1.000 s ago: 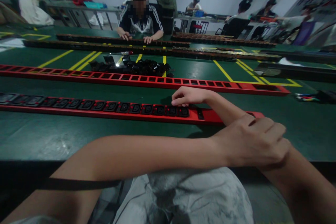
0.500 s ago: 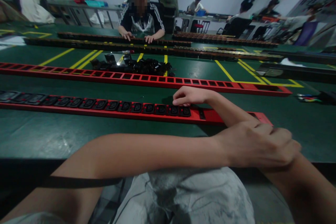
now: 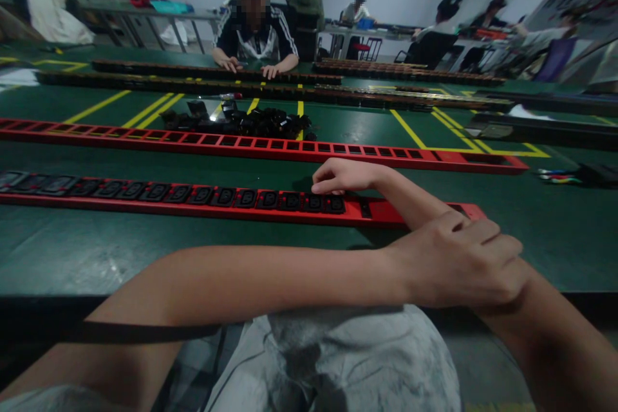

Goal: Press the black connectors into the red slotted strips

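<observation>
My left arm crosses in front of my body, and my left hand (image 3: 463, 261) is closed round my right forearm (image 3: 420, 203). My right hand (image 3: 348, 175) rests with loosely curled fingers at the far edge of the nearer red strip (image 3: 381, 211); nothing shows in it. Black power sockets (image 3: 245, 198) sit in a row along this strip, and the right fingertips are close above the ones near the row's right end. Whether they touch a socket I cannot tell. Behind lies a second red strip (image 3: 290, 147), a frame with rectangular openings.
A heap of black parts (image 3: 265, 121) lies behind the second strip. Long dark strips (image 3: 203, 82) cross the green table (image 3: 168, 232) farther back. Cables with coloured ends (image 3: 560, 177) lie at right. A co-worker (image 3: 255, 26) sits opposite, hands on the table; several others sit beyond.
My left hand has slid a little along my right forearm towards the wrist. The view has shifted slightly; my right hand stays at the same place on the strip.
</observation>
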Demonstrator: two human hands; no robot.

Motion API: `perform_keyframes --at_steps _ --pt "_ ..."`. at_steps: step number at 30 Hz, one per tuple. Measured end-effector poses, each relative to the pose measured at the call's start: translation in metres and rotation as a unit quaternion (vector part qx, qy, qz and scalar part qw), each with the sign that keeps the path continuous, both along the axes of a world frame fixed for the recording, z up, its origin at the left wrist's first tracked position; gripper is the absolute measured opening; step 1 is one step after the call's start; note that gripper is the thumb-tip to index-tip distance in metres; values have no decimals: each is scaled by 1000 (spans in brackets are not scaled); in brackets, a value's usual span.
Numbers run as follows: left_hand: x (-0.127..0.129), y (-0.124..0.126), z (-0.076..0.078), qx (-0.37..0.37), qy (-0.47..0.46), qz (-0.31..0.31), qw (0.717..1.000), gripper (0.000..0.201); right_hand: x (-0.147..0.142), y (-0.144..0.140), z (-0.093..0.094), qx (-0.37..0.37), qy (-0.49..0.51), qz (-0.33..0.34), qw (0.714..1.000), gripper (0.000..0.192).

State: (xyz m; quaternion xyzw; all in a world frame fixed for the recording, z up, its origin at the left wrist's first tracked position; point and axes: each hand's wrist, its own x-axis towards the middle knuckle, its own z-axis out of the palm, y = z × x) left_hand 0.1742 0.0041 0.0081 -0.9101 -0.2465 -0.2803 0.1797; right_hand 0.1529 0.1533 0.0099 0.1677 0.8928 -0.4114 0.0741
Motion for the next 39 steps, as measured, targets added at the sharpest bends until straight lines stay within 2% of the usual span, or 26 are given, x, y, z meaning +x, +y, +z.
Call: perform_keyframes --at_steps 2,5,7,11,13,23,29,33,39 --pt "5 0 -8 6 -29 -30 999 47 0 0 -1 7 -5 -1 1000 37" --pt "7 -1 -12 13 -50 -66 996 49 0 0 -1 18 -17 -6 1000 37" --pt "6 0 -11 18 -56 -60 996 49 1 0 0 17 -17 -6 1000 37" --pt "1 8 -7 15 -50 4 999 32 1 0 1 5 -6 3 1000 36" --pt "-1 11 -5 10 -42 19 999 31 0 -1 2 5 -5 9 1000 37" --pt "-3 16 2 -2 -2 -32 999 22 -1 -2 0 66 -5 16 998 40" --pt "0 17 -3 -42 1 -44 998 29 -1 -3 3 41 -21 -7 999 36" --pt "-4 14 -3 -14 8 -33 999 33 0 -1 1 19 -14 0 1000 40" --pt "-7 13 0 10 24 -29 999 29 0 -1 -1 14 -4 8 1000 40"
